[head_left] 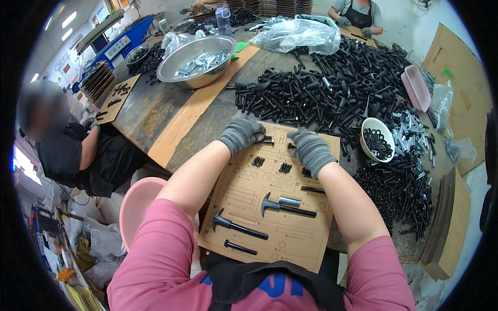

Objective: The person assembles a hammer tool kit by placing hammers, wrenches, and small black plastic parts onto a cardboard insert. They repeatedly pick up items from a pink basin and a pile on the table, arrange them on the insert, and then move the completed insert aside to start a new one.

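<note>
A brown cardboard sheet [249, 207] with printed outlines lies in front of me. At its top edge, my left hand [241, 135], in a grey knit glove, has its fingertips closed on a black bolt [267, 140]. Across from it, my gloved right hand [313, 152] has its fingers bent together at a small dark piece, mostly hidden. Below sit two clusters of short black bolts [258, 161]. Two black T-shaped parts with curved heads [241, 227] lie lower down, one beside a silver tube [289, 201]. A long black bolt [240, 248] rests near the bottom edge.
Black bolts [311, 93] are heaped beyond the sheet. A white bowl of black rings [369, 127] stands right, near silver parts and a pink tray [415, 88]. A metal basin [171, 59] holds silver tubes. Co-workers sit left [62, 150] and at the far right [358, 15].
</note>
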### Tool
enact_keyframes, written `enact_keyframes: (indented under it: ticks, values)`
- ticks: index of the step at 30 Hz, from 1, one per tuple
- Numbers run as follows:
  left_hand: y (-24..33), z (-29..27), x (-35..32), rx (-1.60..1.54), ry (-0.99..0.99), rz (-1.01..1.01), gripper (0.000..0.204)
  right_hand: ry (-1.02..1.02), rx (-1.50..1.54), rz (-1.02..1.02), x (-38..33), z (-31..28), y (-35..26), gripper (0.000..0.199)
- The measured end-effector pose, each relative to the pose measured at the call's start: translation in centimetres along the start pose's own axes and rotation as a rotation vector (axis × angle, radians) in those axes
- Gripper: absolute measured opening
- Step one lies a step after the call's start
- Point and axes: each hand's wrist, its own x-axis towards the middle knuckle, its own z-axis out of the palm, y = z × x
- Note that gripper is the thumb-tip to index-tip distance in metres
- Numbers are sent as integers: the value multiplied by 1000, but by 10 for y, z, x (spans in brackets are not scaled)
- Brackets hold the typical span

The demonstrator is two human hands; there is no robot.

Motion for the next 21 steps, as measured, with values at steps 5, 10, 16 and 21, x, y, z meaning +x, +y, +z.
enact_keyframes:
  ticks: [5, 10, 16, 21]
  values:
    - [-2, 8, -18, -200, 24, 23, 28, -216, 85, 213, -8, -19, 16, 48]
    - [13, 11, -16, -310, -17, 70, 31, -181, 87, 59, -4, 0, 21, 39]
    - [17, 4, -23, -331, -78, 81, 33, -246, 126, -5, -14, -5, 25, 35]
    - [20, 2, -23, -335, -101, 85, 32, -263, 117, -2, -17, -11, 6, 35]
